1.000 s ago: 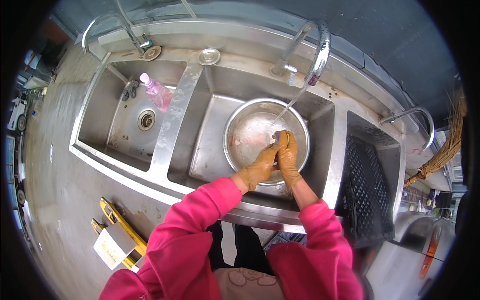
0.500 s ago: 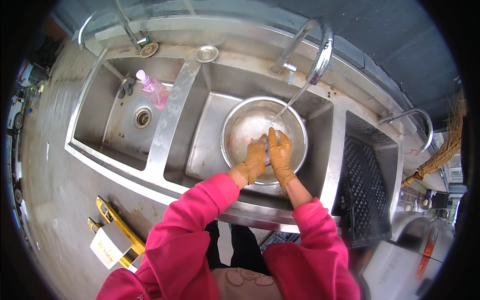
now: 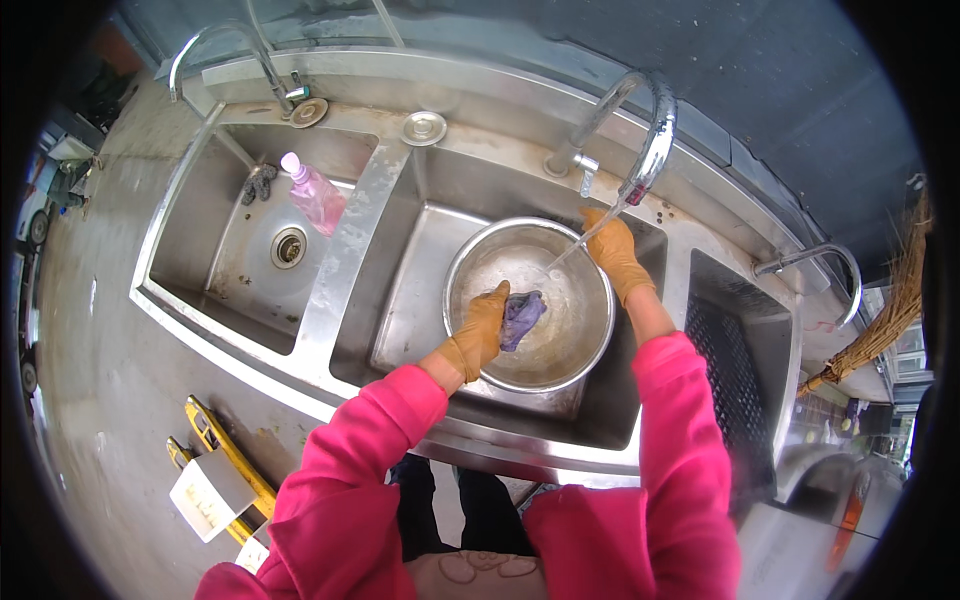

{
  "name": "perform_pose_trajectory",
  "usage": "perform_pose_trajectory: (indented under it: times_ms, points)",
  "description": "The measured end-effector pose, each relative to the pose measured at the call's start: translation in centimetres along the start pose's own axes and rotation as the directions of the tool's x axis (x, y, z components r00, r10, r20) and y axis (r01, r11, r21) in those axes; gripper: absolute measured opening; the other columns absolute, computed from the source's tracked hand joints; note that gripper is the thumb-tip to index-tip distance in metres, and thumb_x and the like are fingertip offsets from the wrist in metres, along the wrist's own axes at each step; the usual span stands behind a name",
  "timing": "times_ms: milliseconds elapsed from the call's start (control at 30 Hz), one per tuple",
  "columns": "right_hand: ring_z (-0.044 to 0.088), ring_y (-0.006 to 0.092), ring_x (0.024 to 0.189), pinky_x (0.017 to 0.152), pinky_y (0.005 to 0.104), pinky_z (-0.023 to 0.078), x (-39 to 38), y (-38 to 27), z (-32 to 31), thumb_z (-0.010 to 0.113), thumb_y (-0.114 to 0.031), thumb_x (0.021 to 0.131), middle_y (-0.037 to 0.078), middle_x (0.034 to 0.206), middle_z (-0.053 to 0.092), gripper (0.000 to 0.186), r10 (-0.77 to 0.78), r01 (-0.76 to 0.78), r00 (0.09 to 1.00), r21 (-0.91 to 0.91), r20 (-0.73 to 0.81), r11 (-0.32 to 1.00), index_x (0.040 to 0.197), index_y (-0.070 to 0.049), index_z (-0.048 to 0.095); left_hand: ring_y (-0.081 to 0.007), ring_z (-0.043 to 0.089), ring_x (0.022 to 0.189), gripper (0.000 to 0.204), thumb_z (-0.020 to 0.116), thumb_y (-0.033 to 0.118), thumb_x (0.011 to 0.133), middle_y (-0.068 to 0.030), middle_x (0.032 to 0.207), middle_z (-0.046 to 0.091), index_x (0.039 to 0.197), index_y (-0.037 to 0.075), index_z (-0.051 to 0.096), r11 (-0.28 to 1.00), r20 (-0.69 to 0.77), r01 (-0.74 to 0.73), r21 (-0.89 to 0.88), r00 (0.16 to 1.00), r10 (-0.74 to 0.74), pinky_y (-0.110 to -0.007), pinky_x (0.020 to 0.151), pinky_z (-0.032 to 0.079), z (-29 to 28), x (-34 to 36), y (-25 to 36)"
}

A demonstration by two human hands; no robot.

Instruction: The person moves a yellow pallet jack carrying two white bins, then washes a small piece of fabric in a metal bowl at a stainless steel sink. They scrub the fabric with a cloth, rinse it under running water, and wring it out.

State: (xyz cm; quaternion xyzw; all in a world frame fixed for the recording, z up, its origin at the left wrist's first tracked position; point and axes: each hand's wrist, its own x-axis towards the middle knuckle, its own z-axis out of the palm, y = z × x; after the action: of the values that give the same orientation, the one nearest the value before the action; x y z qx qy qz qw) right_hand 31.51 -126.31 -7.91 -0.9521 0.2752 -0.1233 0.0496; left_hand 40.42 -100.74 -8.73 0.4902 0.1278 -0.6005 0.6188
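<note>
Both my hands wear tan rubber gloves. My left hand point(image 3: 483, 328) is closed on a crumpled purple cloth point(image 3: 521, 320), held over the near left part of a round metal basin point(image 3: 470, 262). The basin sits in the middle sink point(image 3: 420, 235) of a steel unit. My right hand point(image 3: 613, 250) is past the basin's far right rim, fingers stretched toward the tap handle point(image 3: 589, 170) and apart from it, with nothing seen in them. Water runs from the curved tap point(image 3: 655, 150) into the basin, passing in front of this hand.
In the left sink stand a pink pump bottle point(image 3: 317, 200) and a dark scrubber point(image 3: 259, 184), near the drain point(image 3: 289, 247). A black ribbed mat point(image 3: 730, 380) lies in the right sink. A straw broom point(image 3: 870, 330) leans at far right; a yellow frame point(image 3: 225, 450) stands on the floor.
My hands have parted. The right has left the cloth and moved up and right toward the tap; the left has drawn back a little left with the cloth.
</note>
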Motion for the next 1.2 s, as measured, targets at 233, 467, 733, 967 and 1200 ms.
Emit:
perform_pose_trajectory:
  times_ms: [233,467,733,967,1200]
  points:
    - [0.062,0.0382,0.077,0.068,0.045,0.05,2.7,1.0,0.9,0.052,-0.018,0.088,0.019,0.085,0.065,0.021,-0.07,0.102,0.982,0.18,-0.178,0.978,0.101,-0.006,0.063,-0.0192,0.063,0.08,0.035,0.059,0.017,0.09,-0.009,0.095,0.065,0.119,-0.002,0.052,0.988,-0.002,-0.101,0.118,0.995,0.102,-0.034,0.07,0.053,-1.2,-1.0,1.8]
    - [0.049,0.0064,0.06,0.051,0.0207,0.042,7.4,1.9,-1.7,0.043,-0.023,0.098,0.004,0.081,0.066,0.032,0.28,-0.199,0.959,0.793,0.037,0.576,0.108,0.0,0.064,-0.0242,0.063,0.095,0.073,0.064,-0.009,0.072,-0.0202,0.109,0.062,0.138,-0.005,0.034,0.933,0.182,-0.175,0.313,0.976,0.122,-0.029,0.08,0.051,-2.0,-0.9,2.3]
    - [0.053,0.0067,0.064,0.057,0.0231,0.046,4.7,0.4,-3.4,0.048,-0.029,0.097,0.004,0.087,0.067,0.031,0.323,-0.374,0.907,0.867,0.269,0.329,0.11,-0.007,0.064,-0.0211,0.057,0.078,0.038,0.054,0.027,0.086,-0.0144,0.09,0.061,0.111,-0.001,0.051,0.68,0.155,-0.422,0.599,0.895,0.419,-0.032,0.07,0.048,-1.9,-0.4,1.5]
    - [0.059,0.0123,0.083,0.065,0.025,0.051,-7.6,-9.1,-3.3,0.051,-0.046,0.093,0.004,0.096,0.065,0.043,0.083,-0.672,0.74,0.734,0.667,0.101,0.12,-0.013,0.06,-0.0194,0.063,0.077,0.039,0.049,0.04,0.096,-0.0097,0.09,0.065,0.101,0.003,0.061,0.982,-0.112,-0.075,0.172,0.989,0.095,-0.032,0.067,0.052,0.4,1.8,0.7]
    - [0.055,0.0145,0.062,0.053,0.03,0.044,-9.6,-16.8,-4.8,0.065,-0.014,0.085,0.009,0.072,0.058,0.014,0.213,-0.099,0.976,0.8,-0.037,0.592,0.095,-0.005,0.064,-0.0168,0.055,0.06,0.044,0.054,0.043,0.093,-0.0059,0.076,0.06,0.089,0.0,0.059,0.963,0.077,-0.253,-0.094,0.962,0.26,-0.031,0.054,0.046,0.1,2.0,0.0]
